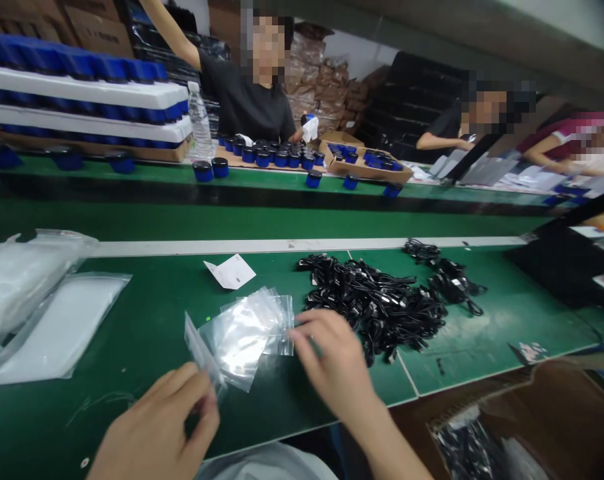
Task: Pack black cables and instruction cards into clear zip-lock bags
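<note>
My left hand [162, 427] pinches the corner of a small clear zip bag [202, 353] just above the green table [132, 313]. A loose stack of the same clear bags [247, 330] lies beside it. My right hand [332, 363] rests with its fingertips on the stack's right edge, fingers slightly bent. A heap of coiled black cables [377, 300] lies just right of that hand.
Large clear bags [37, 307] lie at the left. A white card [231, 271] sits behind the stack. A cardboard box [532, 427] with bagged cables stands at lower right. Across the belt, people work beside blue-lidded jars [277, 157], stacked trays [82, 100] and a water bottle [200, 120].
</note>
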The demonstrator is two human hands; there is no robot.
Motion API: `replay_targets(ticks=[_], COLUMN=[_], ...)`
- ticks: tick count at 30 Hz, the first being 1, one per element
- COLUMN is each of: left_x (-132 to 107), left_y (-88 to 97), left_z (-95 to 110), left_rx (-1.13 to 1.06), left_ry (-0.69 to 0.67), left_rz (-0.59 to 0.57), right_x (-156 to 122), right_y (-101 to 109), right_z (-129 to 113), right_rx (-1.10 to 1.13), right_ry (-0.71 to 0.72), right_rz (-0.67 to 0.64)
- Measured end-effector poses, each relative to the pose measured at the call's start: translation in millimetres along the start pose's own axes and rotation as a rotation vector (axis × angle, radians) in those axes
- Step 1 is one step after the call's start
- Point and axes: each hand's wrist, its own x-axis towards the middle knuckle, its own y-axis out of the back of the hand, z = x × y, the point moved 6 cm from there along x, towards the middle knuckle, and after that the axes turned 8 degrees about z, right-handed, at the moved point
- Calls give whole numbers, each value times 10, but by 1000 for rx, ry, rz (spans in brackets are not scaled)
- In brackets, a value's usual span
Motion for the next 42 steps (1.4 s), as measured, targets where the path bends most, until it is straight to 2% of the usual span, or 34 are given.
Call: replay_targets(ticks=[1, 3, 5, 7, 9, 11, 13, 15, 16, 17, 18, 19, 20, 22, 26, 29, 33, 38, 42], left_x=[24, 67, 102, 112, 110, 105, 103, 106, 110, 114, 119, 123, 127, 127, 81, 23, -31, -66, -93], left_y=[-146, -353, -460, -518, -529, -512, -488, -471, -460, -450, -437, -419, -395, -332, -204, -132, -112, -133, -187], left_z=[64, 152, 160, 137, 117, 114, 112, 108, 100, 96, 92, 90, 87, 81, 69, 66, 93, 163, 197], left_rx=[46, 131, 196, 221, 211, 174, 122, 55, 24, -6, -35, -62, -83, -111, -111, -73, -9, 43, 66], left_ry=[-41, -110, -109, -94, -81, -72, -51, -24, -4, 9, 20, 28, 35, 44, 28, -14, -88, -155, -174], left_rz=[-98, -192, -199, -216, -218, -202, -180, -171, -167, -168, -170, -169, -163, -130, -18, 73, 94, 105, 87], right_x=[64, 203, 330, 417, 471, 497, 434, 270, 171, 69, -53, -159, -239, -309, -328, -348, -361, -311, -353], right_y=[143, 368, 406, 363, 323, 342, 375, 317, 237, 119, -69, -209, -320, -484, -666, -706, -697, -647, -738], right_z=[125, 399, 632, 839, 958, 986, 921, 687, 509, 305, 78, -142, -300, -448, -435, -402, -474, -435, -297], right_rx=[-36, -140, -386, -457, -355, -155, 23, 109, 152, 230, 413, 565, 651, 730, 744, 612, 464, 683, 1012], right_ry=[-9, -23, 81, 169, 207, 118, -64, -182, -199, -195, -196, -172, -174, -220, -275, -279, -216, -218, -427], right_rz=[45, 93, -46, -194, -249, -151, 9, 60, 16, -81, -293, -440, -528, -573, -578, -576, -641, -767, -841])
